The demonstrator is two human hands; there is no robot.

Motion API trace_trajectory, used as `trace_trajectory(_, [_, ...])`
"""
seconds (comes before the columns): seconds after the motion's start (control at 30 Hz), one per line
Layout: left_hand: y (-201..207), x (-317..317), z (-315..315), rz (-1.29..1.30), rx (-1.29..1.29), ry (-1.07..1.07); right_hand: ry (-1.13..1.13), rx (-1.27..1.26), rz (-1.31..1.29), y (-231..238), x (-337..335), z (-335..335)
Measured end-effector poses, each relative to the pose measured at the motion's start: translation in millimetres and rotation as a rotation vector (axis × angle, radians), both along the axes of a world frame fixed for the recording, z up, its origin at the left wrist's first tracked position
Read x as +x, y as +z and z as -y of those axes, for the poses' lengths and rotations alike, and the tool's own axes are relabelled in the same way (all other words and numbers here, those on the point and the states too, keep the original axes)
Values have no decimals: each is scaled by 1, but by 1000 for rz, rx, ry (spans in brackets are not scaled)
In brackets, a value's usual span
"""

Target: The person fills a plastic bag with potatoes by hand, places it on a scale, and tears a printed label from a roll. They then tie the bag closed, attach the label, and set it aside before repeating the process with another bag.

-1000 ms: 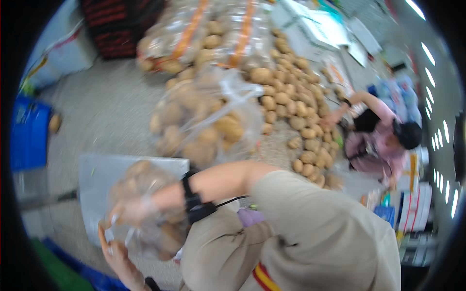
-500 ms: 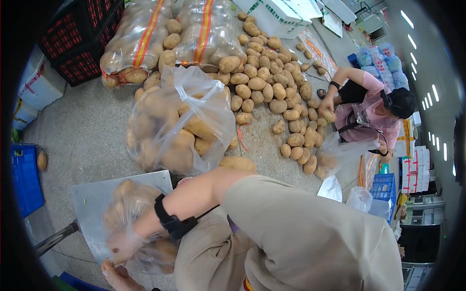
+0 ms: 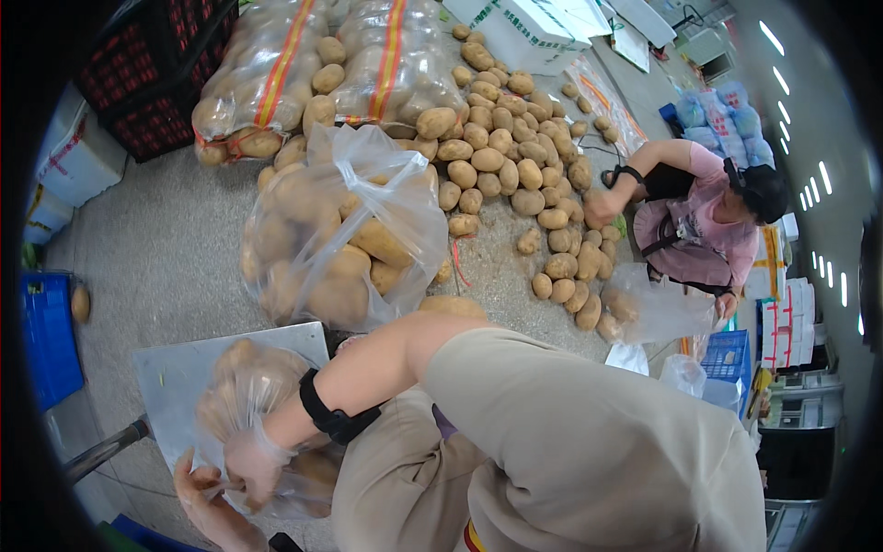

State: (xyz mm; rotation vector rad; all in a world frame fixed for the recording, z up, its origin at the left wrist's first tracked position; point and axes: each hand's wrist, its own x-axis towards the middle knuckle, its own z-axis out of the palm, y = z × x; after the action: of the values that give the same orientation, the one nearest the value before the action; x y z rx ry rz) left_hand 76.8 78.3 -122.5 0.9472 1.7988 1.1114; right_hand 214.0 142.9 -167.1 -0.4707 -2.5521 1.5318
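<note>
A clear plastic bag of potatoes (image 3: 241, 386) rests on a flat metal plate (image 3: 164, 382) at the lower left. My right hand (image 3: 253, 467) reaches across my knee, its fingers closed round the gathered neck of this bag. Close against it, my left hand (image 3: 210, 508) comes up from the lower edge with curled fingers at the bag's loose end. The exact grip there is partly hidden. Just beyond the plate stands a larger clear bag of potatoes (image 3: 340, 248), its top tied in a knot.
A heap of loose potatoes (image 3: 515, 147) spreads over the floor ahead. Big filled sacks (image 3: 262, 69) and black crates (image 3: 152, 83) lie behind. A blue crate (image 3: 51, 331) stands at left. At right, a crouching co-worker (image 3: 704, 212) holds a clear bag (image 3: 658, 304).
My left hand has moved up and left, its fingers now higher beside my right hand. My right hand has shifted slightly right. The co-worker's hand has reached down to the potatoes.
</note>
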Motion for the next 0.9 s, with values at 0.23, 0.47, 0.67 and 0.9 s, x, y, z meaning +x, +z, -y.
trace_trajectory(0.23, [-12,-21,28,-369,-255,-506,-192,-558,-18,-27,-11,-6])
trace_trajectory(0.47, [28,5,56,-1294,205,-611,-203,-685,-9,-22,8,-21])
trace_trajectory(0.67, [12,-13,68,-443,-139,-545,-139,-327,103,-38,-12,-18])
trace_trajectory(0.9, [-51,4,24,39,-39,-233,-218,-145,-184,-37,11,-10])
